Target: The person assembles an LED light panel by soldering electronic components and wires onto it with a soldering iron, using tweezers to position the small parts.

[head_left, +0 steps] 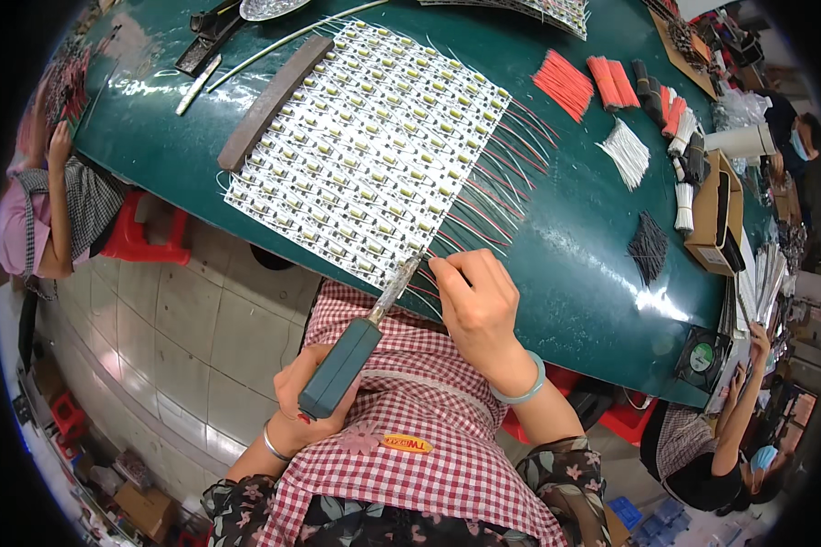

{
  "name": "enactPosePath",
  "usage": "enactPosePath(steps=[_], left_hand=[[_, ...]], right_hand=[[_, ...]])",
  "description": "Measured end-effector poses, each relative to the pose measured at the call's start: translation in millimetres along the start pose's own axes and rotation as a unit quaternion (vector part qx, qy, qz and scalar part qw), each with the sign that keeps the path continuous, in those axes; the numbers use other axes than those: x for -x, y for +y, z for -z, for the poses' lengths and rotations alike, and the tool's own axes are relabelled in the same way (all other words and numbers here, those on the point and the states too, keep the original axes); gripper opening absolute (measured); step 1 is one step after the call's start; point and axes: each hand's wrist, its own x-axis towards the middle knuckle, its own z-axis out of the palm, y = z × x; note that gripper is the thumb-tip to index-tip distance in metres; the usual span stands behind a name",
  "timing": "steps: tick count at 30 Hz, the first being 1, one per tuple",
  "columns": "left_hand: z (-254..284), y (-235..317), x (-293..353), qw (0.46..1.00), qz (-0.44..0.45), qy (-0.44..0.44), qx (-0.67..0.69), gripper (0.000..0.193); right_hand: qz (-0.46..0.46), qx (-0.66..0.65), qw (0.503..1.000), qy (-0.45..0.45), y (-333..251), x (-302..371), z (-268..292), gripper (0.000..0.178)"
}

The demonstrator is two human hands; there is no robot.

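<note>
My left hand (306, 387) is wrapped round the green handle of a soldering iron (345, 360). Its metal shaft points up and away, with the tip over the near right corner of a white panel of small circuit boards (365, 155). Right beside the tip, my right hand (479, 305) has thumb and forefinger pinched together at the panel's edge; what is between them is too small to make out. Red, white and black wires (502, 173) stick out from the panel's right edge, some close to my right fingers. Rows of small yellowish parts cover the panel.
A dark bar (275, 102) lies along the panel's left edge. Bundles of red wires (563, 86), white wires (626, 153) and black wires (648, 248) lie on the green table (575, 301) to the right, near a cardboard box (716, 219). Other people work at both sides.
</note>
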Motion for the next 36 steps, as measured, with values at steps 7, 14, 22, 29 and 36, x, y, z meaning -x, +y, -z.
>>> enactPosePath(steps=[7, 14, 22, 29, 36], left_hand=[[1.8, -1.2, 3.2, 1.000, -0.007, 0.003, -0.013, 0.027], [-3.2, -1.8, 2.6, 1.000, -0.006, 0.005, -0.010, 0.022], [-3.3, -1.4, 3.7, 0.999, -0.021, 0.004, -0.030, 0.020], [-0.1, -2.3, 6.6, 0.999, -0.035, 0.024, -0.020, 0.024], [-2.7, -6.3, 13.4, 0.999, -0.022, 0.036, -0.006, 0.027]], right_hand=[[0.002, -0.001, 1.000, 0.001, 0.5, 0.3, -0.5, 0.021], [0.002, -0.002, 1.000, 0.000, -0.4, -1.1, 0.3, 0.020], [0.002, 0.001, 1.000, -0.005, -0.1, -1.0, 0.6, 0.019], [0.000, 0.002, 1.000, -0.004, -0.4, -0.7, 0.2, 0.019], [-0.003, 0.002, 1.000, 0.003, -0.2, 0.8, -1.4, 0.019]])
